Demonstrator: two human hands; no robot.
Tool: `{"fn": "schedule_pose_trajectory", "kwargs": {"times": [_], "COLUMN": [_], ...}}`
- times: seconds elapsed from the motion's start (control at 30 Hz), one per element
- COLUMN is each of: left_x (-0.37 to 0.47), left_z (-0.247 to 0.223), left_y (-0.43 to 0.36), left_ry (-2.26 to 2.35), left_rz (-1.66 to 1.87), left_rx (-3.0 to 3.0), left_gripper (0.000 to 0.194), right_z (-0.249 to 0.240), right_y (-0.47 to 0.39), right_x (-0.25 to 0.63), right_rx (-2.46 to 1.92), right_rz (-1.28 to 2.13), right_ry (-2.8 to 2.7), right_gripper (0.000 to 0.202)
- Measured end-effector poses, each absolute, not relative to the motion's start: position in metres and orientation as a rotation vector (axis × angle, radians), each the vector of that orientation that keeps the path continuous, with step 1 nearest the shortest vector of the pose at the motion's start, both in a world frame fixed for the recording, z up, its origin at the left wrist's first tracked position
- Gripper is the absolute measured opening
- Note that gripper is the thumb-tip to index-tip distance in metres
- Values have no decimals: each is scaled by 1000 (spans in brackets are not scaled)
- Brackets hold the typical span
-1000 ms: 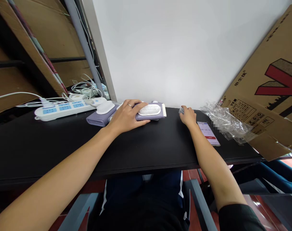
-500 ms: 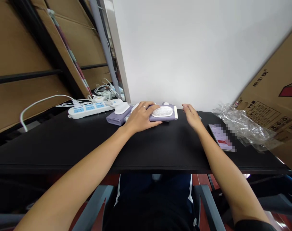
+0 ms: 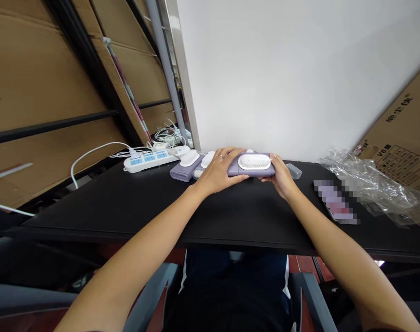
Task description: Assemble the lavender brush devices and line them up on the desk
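A purple device with a white oval bristled pad is held level above the black table. Around its left end my left hand is closed, the thumb along the near edge. My right hand grips its right end, fingertips on top and below. Left of it, partly behind my left hand, a similar piece with a white top shows. A further purple block with a white oval top lies beyond that.
A white power strip with cables lies at the back left. A small clear plastic piece, a blurred phone, crumpled clear plastic and a cardboard box are on the right. A white wall stands behind.
My right hand has moved in and taken hold of the device's right end, covering the pale strip there. The view has shifted, so the scene sits further right.
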State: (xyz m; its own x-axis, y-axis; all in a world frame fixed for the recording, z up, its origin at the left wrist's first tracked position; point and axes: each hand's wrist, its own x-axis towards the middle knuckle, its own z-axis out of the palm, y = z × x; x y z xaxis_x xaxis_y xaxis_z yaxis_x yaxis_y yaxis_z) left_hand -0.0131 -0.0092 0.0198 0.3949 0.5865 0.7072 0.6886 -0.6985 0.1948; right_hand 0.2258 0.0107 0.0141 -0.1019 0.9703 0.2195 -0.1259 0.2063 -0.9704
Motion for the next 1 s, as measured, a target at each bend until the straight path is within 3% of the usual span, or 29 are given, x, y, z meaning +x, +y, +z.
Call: {"fn": "schedule_pose_trajectory", "kwargs": {"times": [0.3, 0.43, 0.8, 1.0], "left_x": [-12, -11, -22, -17], "left_z": [19, 17, 20, 25], "left_y": [-11, -11, -10, -15], "left_ry": [-1179, -1062, -1064, -963], "left_rz": [-950, -1016, -914, -752], "left_rx": [-2604, -2510, -2290, -2352], "left_gripper": [86, 81, 57, 60], "right_z": [14, 16, 28, 24], "right_y": [3, 1, -5, 2], "right_x": [225, 224, 227, 227], "right_rx": [-860, -835, -735, -786], "right_rz": [921, 875, 1146, 1088], "right_ry": [-1451, -1481, -1470, -1477], "right_gripper": [49, 50, 40, 32]}}
